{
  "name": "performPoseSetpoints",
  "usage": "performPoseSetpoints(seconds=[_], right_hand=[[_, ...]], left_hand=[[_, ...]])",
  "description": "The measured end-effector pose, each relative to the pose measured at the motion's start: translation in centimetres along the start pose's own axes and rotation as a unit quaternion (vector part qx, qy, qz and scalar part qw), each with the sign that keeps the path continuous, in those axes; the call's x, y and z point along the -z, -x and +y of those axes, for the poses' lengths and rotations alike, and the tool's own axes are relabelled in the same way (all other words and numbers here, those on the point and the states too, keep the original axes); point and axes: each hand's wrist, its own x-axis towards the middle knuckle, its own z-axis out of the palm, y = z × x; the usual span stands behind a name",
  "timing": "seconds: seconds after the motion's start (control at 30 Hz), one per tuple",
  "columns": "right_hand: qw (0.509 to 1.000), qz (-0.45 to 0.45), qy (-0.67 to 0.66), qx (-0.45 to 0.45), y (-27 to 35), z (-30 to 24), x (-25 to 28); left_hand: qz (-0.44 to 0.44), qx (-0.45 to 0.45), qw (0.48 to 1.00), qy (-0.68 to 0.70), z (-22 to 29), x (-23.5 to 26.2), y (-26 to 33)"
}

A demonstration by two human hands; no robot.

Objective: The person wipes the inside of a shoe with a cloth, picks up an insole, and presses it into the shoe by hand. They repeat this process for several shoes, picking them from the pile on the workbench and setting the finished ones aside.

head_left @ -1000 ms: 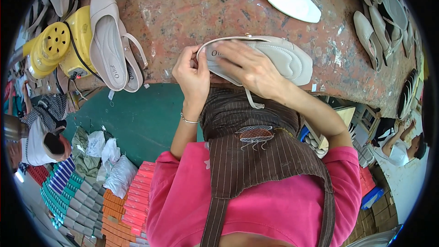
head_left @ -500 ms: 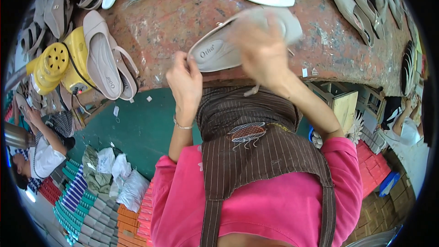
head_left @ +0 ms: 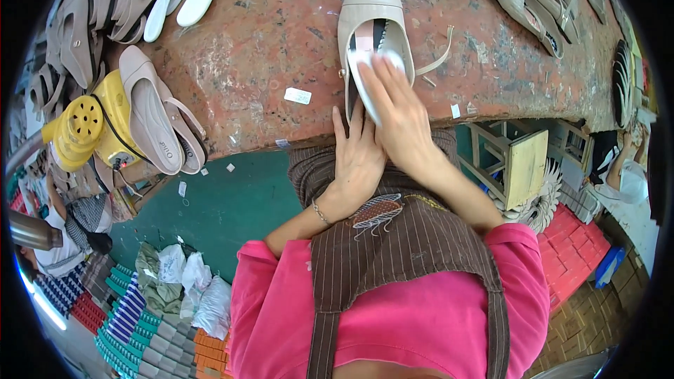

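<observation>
Pressing down with my right hand, I have the palm flat and the fingers spread over the white insole that sits inside the beige shoe, so the liner beds evenly against the footbed. That grip is released, not clenched: nothing is pinched, only pushed. My left hand lies just beside it at the heel end, fingers straight up against the shoe's back, bracing it so it cannot slide toward me; it too is open rather than closed on anything. The shoe rests sole-down on the reddish tabletop, toe pointing away from my grip, its loose strap trailing off to the right. Well left of my grip stands a yellow machine with finished shoes leaning on it.
</observation>
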Motion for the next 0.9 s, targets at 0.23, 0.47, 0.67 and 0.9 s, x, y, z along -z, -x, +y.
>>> performPoseSetpoints(seconds=[0.23, 0.47, 0.67, 0.9], right_hand=[[0.996, -0.024, 0.087, -0.01, -2.7, 0.2, -2.4], [0.949, -0.257, 0.073, -0.167, -8.8, 1.5, -1.3], [0.995, -0.049, 0.092, 0.006, -2.1, -0.2, -3.8], [0.979, 0.074, 0.191, 0.013, -5.8, 1.5, -5.0]], left_hand=[[-0.012, 0.015, 1.0, 0.001, -0.4, -0.4, 0.1], [0.008, 0.023, 0.999, 0.04, 0.2, 0.3, -0.6], [0.059, 0.0, 0.994, 0.087, -0.1, -0.3, 0.1], [0.032, 0.023, 0.997, 0.068, -0.3, -1.3, 0.1]])
